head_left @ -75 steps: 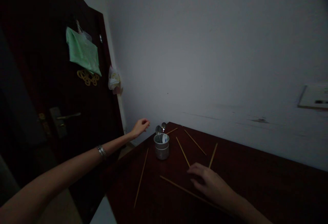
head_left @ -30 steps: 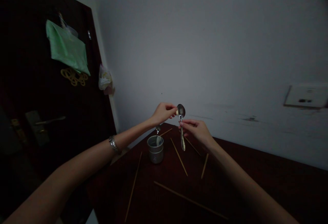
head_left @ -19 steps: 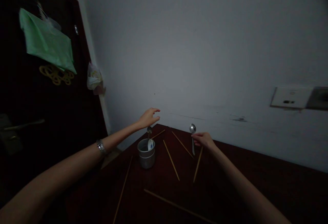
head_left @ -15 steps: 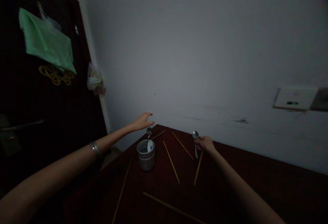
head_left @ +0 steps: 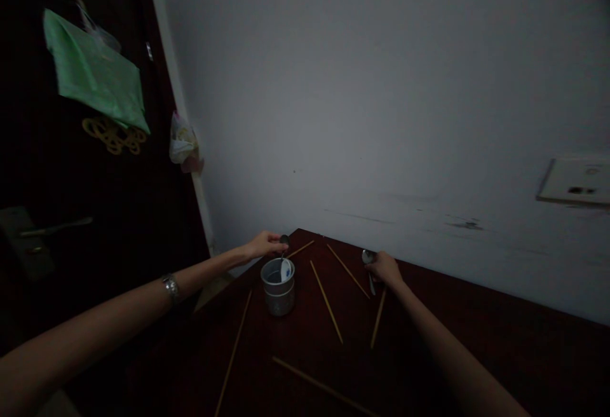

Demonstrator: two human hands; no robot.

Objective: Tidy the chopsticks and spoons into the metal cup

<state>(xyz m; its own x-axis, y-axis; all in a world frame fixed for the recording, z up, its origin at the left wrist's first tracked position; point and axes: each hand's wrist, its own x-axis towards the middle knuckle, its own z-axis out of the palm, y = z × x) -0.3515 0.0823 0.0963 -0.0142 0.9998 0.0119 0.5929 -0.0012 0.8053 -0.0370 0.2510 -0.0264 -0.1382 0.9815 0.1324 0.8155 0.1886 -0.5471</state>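
My left hand (head_left: pixel 265 244) pinches the dark round end of a metal spoon (head_left: pixel 284 239) just above a grey metal cup (head_left: pixel 279 296). The spoon's lower part drops toward the cup's mouth. A white piece with a blue mark (head_left: pixel 286 270) leans inside the rim. Over on the right, my right hand (head_left: pixel 387 269) is closed on a second spoon (head_left: pixel 367 256), whose shiny bowl shows past the fingers and whose handle tip sticks out below. A chopstick (head_left: pixel 379 318) lies just under that hand.
Several more chopsticks lie scattered on the dark red table (head_left: pixel 305 328), one (head_left: pixel 326 302) between the hands. A white wall (head_left: pixel 372 118) rises behind it. At left stands a dark door (head_left: pixel 119 213) with a green cloth (head_left: pixel 98 77) hanging on it. A wall socket (head_left: pixel 574 180) is at right.
My left hand has come down and its spread fingers have closed on the spoon at the cup. My right hand stays at its spoon, now covering more of it. The view has shifted slightly.
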